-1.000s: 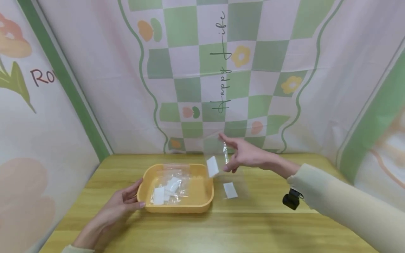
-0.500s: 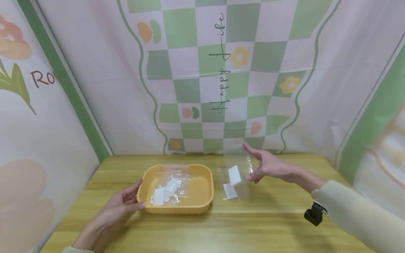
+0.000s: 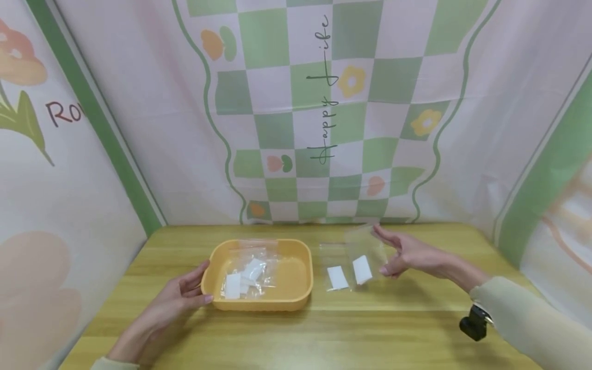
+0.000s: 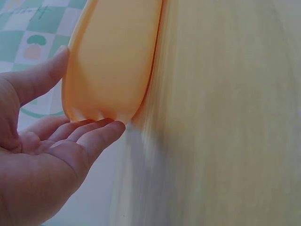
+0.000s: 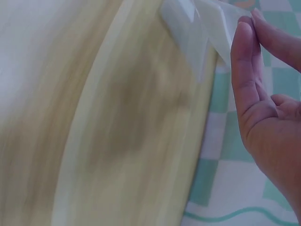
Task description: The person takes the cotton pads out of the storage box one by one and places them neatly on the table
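Note:
My left hand (image 3: 171,300) grips the left end of a shallow yellow plastic tray (image 3: 293,280), thumb on one side and fingertips against the end wall in the left wrist view. Several clear plastic bags (image 3: 254,270) with white pieces inside lie in the tray's left half. To the right of the tray, my right hand (image 3: 413,256) pinches the edge of a clear plastic bag (image 3: 365,241) holding a white rectangular piece (image 3: 362,270). This bag hangs tilted, low over the wooden table. Beside it a similar bag (image 3: 336,252) with a white piece (image 3: 337,278) lies flat.
The light wooden table (image 3: 287,339) ends at the back against a curtain (image 3: 273,87) with green checks and flowers. More printed cloth (image 3: 60,216) hangs at the left. A small black device (image 3: 475,322) is strapped at my right wrist.
My right hand has carried its bag rightward from beside the tray's right edge, past the flat bag, and lowered it toward the table. My left hand and the tray stay in place.

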{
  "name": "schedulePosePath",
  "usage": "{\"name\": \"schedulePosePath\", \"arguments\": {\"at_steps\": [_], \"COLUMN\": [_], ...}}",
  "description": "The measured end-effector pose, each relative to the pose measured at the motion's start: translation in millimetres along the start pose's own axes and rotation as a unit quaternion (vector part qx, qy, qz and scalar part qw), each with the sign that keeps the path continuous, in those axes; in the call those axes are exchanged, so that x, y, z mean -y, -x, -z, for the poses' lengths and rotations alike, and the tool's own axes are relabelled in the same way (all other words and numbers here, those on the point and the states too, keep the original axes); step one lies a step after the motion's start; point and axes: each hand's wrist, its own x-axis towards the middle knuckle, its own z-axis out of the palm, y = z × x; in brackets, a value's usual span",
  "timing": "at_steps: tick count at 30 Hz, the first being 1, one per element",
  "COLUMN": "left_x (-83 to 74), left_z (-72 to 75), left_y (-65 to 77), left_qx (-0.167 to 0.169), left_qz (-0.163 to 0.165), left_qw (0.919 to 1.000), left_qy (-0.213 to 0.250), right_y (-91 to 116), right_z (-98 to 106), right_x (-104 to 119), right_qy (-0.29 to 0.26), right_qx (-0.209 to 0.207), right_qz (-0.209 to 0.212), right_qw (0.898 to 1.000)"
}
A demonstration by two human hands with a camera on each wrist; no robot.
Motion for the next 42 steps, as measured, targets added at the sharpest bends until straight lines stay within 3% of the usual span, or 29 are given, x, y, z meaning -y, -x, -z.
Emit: {"name": "schedulePosePath", "arguments": {"at_steps": [9, 21, 42], "left_x": [1.8, 1.4, 0.0], "left_z": [0.3, 0.7, 1.5], "left_y": [-0.5, -1.1, -0.1], "left_qx": [0.007, 0.014, 0.017], "left_qz": [-0.005, -0.009, -0.007], "left_qw": [0.9999, 0.9998, 0.9998], "left_qy": [0.009, 0.009, 0.010], "right_y": [0.9, 2.4, 1.9], "right_z": [10.1, 10.7, 6.8], "right_x": [-23.1, -37.7, -48.3], "right_qy": [0.006, 0.025, 0.077], "right_qx": [0.013, -0.016, -0.035], "right_qz": [-0.023, -0.089, -0.075], "right_qw": [1.000, 0.996, 0.994]}}
